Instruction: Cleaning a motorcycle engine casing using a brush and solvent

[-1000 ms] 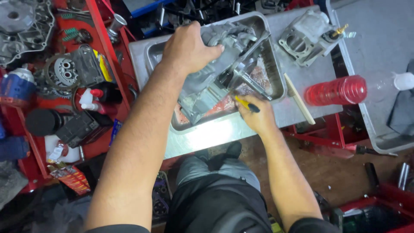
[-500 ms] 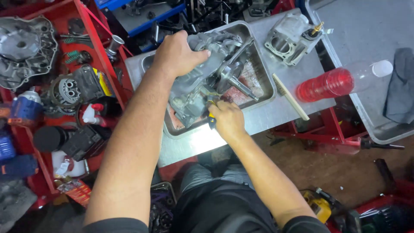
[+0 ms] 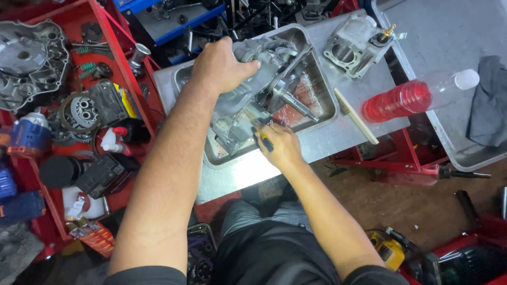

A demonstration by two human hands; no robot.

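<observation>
Head view: hands lower on engine casing.

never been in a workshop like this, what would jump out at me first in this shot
At centre, a grey engine casing lies in a steel tray, the left hand gripping its top while the right hand works a small brush against it. To the right, a clear bottle of red liquid lies on its side; red shelves crowded with parts fill the left.

Bare forearms, short black sleeves — black shirt, grey trousers below.
</observation>
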